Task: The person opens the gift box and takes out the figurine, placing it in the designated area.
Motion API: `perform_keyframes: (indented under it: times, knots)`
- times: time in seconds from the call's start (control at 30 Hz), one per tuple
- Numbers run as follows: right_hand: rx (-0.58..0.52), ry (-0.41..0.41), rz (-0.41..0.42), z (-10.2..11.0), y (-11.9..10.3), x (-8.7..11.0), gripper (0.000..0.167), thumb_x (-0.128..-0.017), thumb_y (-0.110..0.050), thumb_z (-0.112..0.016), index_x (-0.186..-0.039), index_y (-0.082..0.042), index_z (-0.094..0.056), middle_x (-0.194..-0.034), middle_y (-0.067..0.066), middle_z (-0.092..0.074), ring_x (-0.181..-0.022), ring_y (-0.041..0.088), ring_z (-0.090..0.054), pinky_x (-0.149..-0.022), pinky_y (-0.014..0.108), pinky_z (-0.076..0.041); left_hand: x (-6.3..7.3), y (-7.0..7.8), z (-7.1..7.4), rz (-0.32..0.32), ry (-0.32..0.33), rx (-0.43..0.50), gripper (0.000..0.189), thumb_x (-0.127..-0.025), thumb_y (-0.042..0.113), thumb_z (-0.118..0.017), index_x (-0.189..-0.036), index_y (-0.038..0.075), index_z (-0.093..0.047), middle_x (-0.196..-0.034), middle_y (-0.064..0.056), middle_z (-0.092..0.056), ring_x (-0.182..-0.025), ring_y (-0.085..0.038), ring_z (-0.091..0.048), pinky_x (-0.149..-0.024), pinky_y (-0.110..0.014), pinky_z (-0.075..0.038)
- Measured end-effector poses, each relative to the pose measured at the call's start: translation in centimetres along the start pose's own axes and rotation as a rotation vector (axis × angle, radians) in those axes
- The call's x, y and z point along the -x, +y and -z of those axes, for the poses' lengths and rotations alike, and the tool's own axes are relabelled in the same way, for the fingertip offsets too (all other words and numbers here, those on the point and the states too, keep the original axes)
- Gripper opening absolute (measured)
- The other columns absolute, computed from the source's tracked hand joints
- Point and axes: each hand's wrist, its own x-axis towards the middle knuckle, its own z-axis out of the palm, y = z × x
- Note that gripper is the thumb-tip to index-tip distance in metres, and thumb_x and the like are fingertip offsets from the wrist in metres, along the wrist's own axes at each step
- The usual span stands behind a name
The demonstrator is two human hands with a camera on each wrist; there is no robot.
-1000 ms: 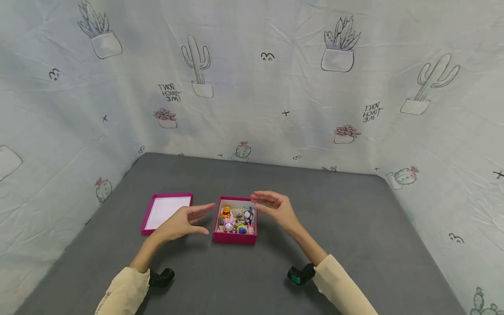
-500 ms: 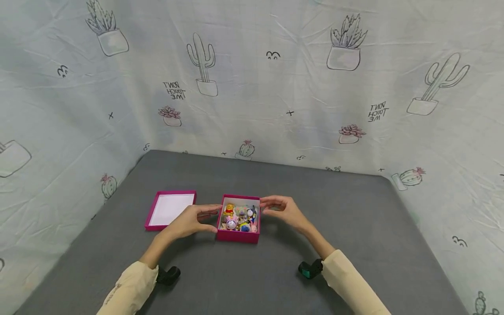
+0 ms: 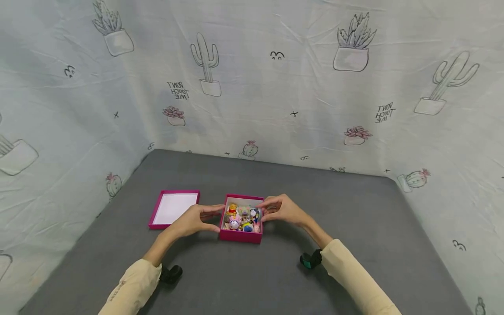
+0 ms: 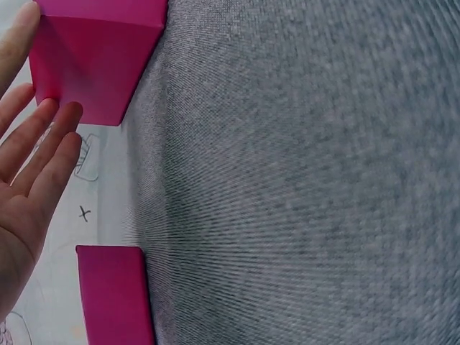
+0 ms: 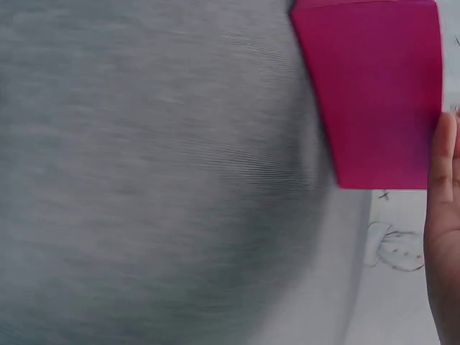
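A magenta box (image 3: 240,236) stands open-topped on the grey table, packed with several small toy figures (image 3: 246,218), among them a yellow-and-red bear figure (image 3: 232,209) and a pink-eared figure (image 3: 234,222). My left hand (image 3: 193,221) has its fingers extended against the box's left side, with the thumb at the near left corner. The left wrist view shows these fingertips right at the magenta wall. On the opposite side, my right hand (image 3: 284,211) has its fingertips at the right rim, beside a dark blue figure (image 3: 254,214). In the right wrist view its thumb overlaps the box wall.
Left of the box lies a magenta lid (image 3: 173,208), its white inside facing up, partly behind my left hand. Black wrist devices (image 3: 171,274) sit at both sleeves. A white curtain (image 3: 252,87) printed with cacti hangs around the grey table's (image 3: 244,280) far and side edges.
Both hands have come to the box: the left fingers have moved right onto its left side, and the right hand has lowered to the right rim. The head view has shifted slightly.
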Motion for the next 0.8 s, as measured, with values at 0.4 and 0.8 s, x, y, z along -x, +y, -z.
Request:
perform_keyframes:
  times: [0.4, 0.8]
  knots:
    - [-0.042, -0.358, -0.062, 0.5, -1.7, -5.2, 0.032, -0.084, 0.007, -0.067, -0.114, 0.017, -0.061, -0.113, 0.035, -0.060, -0.108, 0.052, -0.055, -0.084, 0.040, -0.056, -0.2, 0.2, -0.1, 0.031, -0.023, 0.029, 0.070, -0.077, 0.023, -0.080, -0.138, 0.002, -0.051, -0.141, -0.013, -0.049, -0.121, -0.029, -0.055, -0.098, -0.042, -0.047]
    - [-0.018, -0.533, -0.153, -0.8, -2.5, -9.6, 0.034, -0.081, 0.013, -0.067, -0.113, 0.020, -0.059, -0.119, 0.035, -0.056, -0.114, 0.049, -0.052, -0.092, 0.044, -0.051, 0.2, 0.3, 0.0, 0.069, -0.018, 0.038, 0.070, -0.077, 0.022, -0.080, -0.138, 0.003, -0.050, -0.141, -0.012, -0.049, -0.119, -0.027, -0.056, -0.098, -0.041, -0.047]
